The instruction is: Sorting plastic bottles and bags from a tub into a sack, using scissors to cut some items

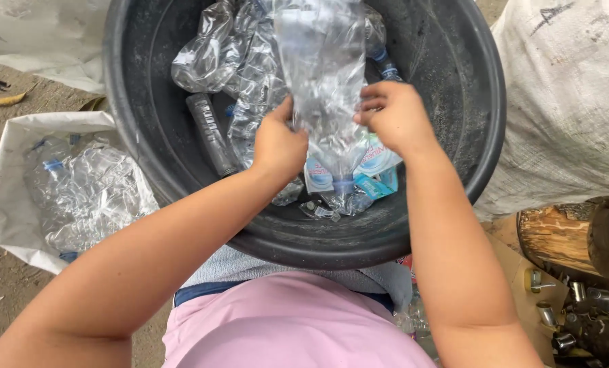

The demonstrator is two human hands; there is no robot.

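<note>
Bare sandy ground is seen at the left, with white woven sacks on either side. A wide black plastic tub is propped against the person's lap. At the lower right a cut wooden log lies above a heap of small metal fittings. A clear crushed plastic bottle is held upright over the middle of the tub, neck down, its body crinkled and see-through. It is pinched at its lower part by the left hand and by the right hand, fingers curled tight on the plastic from both sides. A blue and white paper label is seen wrapped low on it, partly peeled. More crushed clear bottles lie in the tub behind. An open white sack at the left is filled with clear bottles.
</note>
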